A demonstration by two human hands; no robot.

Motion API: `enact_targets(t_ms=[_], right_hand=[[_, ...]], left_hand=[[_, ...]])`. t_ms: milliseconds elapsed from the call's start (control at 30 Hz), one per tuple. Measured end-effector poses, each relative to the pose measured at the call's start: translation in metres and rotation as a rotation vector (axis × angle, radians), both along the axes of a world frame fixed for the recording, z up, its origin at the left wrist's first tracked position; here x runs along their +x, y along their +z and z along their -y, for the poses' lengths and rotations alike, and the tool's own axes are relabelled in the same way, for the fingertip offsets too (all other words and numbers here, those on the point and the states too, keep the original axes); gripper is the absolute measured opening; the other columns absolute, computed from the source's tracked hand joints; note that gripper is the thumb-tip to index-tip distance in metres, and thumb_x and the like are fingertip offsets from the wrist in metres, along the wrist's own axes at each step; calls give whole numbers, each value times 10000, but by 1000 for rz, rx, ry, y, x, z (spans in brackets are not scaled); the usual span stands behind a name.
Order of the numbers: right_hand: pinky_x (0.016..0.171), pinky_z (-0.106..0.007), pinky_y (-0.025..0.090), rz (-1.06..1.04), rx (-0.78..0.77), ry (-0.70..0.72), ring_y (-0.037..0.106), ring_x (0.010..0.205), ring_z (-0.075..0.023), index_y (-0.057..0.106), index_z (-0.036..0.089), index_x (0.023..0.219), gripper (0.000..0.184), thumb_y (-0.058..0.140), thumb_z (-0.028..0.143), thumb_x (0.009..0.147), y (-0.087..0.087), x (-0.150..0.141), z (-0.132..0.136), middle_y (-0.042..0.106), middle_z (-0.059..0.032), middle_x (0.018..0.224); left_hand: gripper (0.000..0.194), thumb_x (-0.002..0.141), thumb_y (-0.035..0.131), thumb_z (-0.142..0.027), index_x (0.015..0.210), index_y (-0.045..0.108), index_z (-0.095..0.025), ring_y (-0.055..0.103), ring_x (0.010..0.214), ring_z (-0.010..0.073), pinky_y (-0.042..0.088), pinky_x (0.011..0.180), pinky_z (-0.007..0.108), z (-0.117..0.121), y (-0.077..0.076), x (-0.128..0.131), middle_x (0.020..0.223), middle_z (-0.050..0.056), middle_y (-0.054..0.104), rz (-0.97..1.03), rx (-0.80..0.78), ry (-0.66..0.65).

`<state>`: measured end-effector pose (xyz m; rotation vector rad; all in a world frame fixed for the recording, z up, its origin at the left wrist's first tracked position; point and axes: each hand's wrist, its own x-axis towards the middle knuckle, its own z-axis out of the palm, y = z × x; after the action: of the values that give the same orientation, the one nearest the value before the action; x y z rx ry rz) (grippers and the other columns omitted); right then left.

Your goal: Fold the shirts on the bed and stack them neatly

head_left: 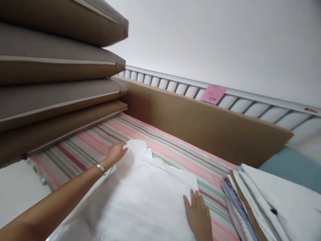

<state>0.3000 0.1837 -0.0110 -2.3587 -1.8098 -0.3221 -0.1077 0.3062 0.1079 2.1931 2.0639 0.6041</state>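
One white garment point(150, 194), fingers point(193, 198) at edges

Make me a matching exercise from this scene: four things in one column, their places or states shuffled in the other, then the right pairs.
Things:
1. White cloth
2. Pink note
3. Folded fabrics
4. Striped cover

Places or states:
A. At the picture's right edge, beyond the right hand
B. Spread beneath item 1
C. Edge pinched by the left hand
D. Bearing handwriting, in front of the white slats

Pairs: 1-C, 2-D, 3-A, 4-B
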Motion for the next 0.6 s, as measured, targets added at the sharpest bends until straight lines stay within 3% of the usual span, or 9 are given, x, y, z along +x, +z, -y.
enact_targets(t_ms=[167,233,300,367,433,533,600], right_hand=[[1076,-466,254,7,-44,-67,273,1347,-281,402,118,1358,631,291,509,876,12,-7,3,350,-120,1439],[1083,-460,250,6,-34,-79,280,1345,-271,412,130,1353,618,288,511,882,14,-9,2,359,-111,1435],[1081,-460,258,0,-16,-78,287,1343,-263,409,144,1356,612,278,515,887,13,-10,2,364,-100,1434],[1079,-462,266,-4,5,-73,290,1342,-260,410,152,1355,609,277,520,889,11,-9,2,370,-94,1432],[1079,-465,266,-2,28,-63,297,1339,-263,425,147,1346,611,283,526,888,8,-7,3,384,-100,1423],[1072,-470,273,6,58,-47,307,1333,-276,449,135,1329,607,288,520,889,7,-5,2,391,-113,1416],[1069,-468,276,9,68,-38,311,1330,-281,458,127,1321,604,285,514,891,7,-4,2,390,-119,1416]], left_hand=[[565,793,532,-305,1307,412,-102,455,1211,302,377,953,399,-81,-10,49,1302,184,510,-30,-48,-7],[670,728,600,-342,1298,405,-48,513,1136,345,429,864,408,-108,-17,60,1230,238,548,-18,-103,19],[645,642,671,-344,1179,518,-22,603,972,353,463,751,381,-130,-21,64,1053,248,637,-11,-175,35],[452,615,685,-304,998,628,-70,642,832,306,462,697,334,-143,-21,64,885,187,690,-10,-211,17],[296,688,627,-309,919,658,-127,639,819,251,446,716,297,-149,-19,60,862,122,701,-2,-168,-16],[356,857,435,-366,1057,618,-135,571,1008,218,392,844,282,-150,-18,54,1081,82,652,16,-8,-42],[380,890,385,-362,1081,607,-118,523,1073,229,350,910,311,-148,-22,52,1128,78,621,14,59,-43]])
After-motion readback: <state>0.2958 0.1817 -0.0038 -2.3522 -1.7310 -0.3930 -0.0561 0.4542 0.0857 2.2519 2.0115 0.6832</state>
